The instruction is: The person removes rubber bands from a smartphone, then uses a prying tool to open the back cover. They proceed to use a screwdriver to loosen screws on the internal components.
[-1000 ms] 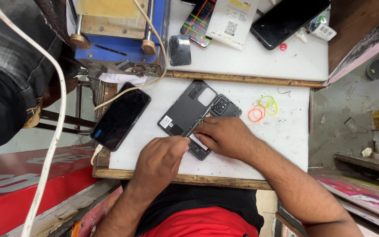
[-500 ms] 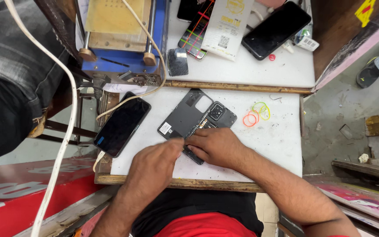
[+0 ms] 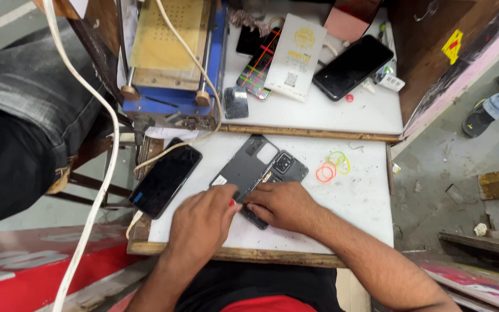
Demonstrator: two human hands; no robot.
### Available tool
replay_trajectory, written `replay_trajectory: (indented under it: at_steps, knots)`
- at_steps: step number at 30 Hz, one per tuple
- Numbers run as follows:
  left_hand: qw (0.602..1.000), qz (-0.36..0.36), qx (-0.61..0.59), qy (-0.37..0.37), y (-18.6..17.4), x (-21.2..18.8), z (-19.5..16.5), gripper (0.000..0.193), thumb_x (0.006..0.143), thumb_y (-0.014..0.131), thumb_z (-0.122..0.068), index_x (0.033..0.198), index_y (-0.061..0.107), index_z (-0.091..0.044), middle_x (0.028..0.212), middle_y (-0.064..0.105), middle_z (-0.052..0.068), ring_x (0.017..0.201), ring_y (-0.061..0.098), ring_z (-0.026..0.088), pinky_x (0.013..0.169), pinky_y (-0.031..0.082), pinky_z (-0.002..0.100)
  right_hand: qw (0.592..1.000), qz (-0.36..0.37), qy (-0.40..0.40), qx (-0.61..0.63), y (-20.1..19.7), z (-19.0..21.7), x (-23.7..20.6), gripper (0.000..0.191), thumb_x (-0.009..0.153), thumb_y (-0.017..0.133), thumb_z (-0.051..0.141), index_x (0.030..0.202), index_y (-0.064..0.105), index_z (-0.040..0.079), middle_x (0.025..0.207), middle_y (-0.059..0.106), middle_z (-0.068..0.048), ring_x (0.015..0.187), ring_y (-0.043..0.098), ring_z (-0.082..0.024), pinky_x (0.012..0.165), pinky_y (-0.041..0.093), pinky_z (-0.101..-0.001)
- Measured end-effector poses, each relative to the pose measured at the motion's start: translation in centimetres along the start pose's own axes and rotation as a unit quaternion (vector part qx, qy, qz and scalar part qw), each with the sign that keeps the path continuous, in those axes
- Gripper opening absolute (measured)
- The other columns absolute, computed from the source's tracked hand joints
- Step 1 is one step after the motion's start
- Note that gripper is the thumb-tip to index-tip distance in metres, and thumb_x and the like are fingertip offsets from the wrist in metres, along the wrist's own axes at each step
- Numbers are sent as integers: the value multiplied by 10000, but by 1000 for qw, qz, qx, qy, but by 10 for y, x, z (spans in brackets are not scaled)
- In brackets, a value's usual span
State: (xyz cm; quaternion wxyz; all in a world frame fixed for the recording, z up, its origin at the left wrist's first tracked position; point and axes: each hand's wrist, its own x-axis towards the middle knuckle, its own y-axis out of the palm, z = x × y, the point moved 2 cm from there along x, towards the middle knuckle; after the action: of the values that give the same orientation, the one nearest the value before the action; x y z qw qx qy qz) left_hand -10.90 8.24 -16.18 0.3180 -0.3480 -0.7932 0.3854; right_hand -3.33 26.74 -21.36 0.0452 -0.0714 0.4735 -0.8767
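An opened dark phone (image 3: 281, 167) lies on the white worktop (image 3: 342, 214), its grey back cover (image 3: 246, 169) lifted off to its left. My right hand (image 3: 281, 205) rests on the phone's lower end, fingers pressed to its edge. My left hand (image 3: 203, 222) meets it from the left, pinching a small red-tipped tool at the seam between cover and phone body. What the fingertips do underneath is hidden.
A black phone (image 3: 166, 178) lies at the worktop's left edge. Orange and yellow rubber bands (image 3: 331, 167) sit to the right. The rear shelf holds a blue machine (image 3: 171, 63), a white card (image 3: 295, 58), another black phone (image 3: 353, 66). A white cable (image 3: 108, 173) hangs left.
My left hand has moved up beside my right hand to the phone's seam. The view has shifted, showing more of the rear shelf.
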Motion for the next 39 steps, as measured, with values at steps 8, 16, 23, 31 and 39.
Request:
replay_trajectory:
  at_steps: [8,16,23,31,39]
  knots:
    - [1000,-23,3,-6,0,4,-2,271,889,738,-201,1078,610,-54,878,722,123,816,708,325,750,550,433,1000,-10,-3,-10,2,0,-1,207,902,696,271,1059,749,147,882,710,-35,785,711,-268,640,574,-420]
    - [999,-43,19,-2,-3,4,-7,336,877,779,-220,1089,624,-11,820,715,123,747,697,332,709,545,443,999,-31,-11,-8,9,1,-2,207,879,707,251,1048,750,138,902,710,-32,773,710,-270,608,574,-417]
    - [997,-51,9,62,-2,3,-8,205,903,724,-167,1043,624,-54,793,687,114,748,688,325,766,557,443,999,-38,5,-17,9,4,0,178,898,713,269,1004,739,128,887,692,-33,770,704,-262,614,574,-411]
    - [997,-30,53,39,4,1,-5,242,917,768,-263,959,622,-75,783,687,99,734,687,315,817,576,439,999,-45,16,-20,9,7,-1,191,895,716,279,1007,735,125,851,674,-26,758,705,-253,599,573,-407]
    - [997,-36,10,69,4,2,-5,188,914,725,-180,1011,618,-59,837,683,111,768,680,309,768,565,432,998,-49,6,-24,12,6,-1,228,882,723,302,1000,722,107,893,680,-29,783,709,-252,608,577,-402]
